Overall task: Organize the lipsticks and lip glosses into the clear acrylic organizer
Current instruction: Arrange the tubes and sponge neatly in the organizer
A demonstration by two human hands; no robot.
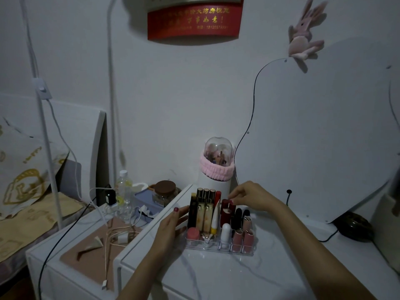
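dark red square lipstick tube (227,210) upright, pinched at top by right hand (251,197); left hand (171,224) flat against clear acrylic organizer (218,245) side.

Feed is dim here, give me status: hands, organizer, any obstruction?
Left hand flat against clear acrylic organizer. Right hand pinching dark red lipstick tube, seated in its slot. Nothing obstructing.

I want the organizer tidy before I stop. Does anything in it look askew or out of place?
Mostly neat. The white tube with a yellow cap leans among upright tubes in the organizer. The right hand pinches a dark red lipstick by its top; the left hand rests against the organizer's side.
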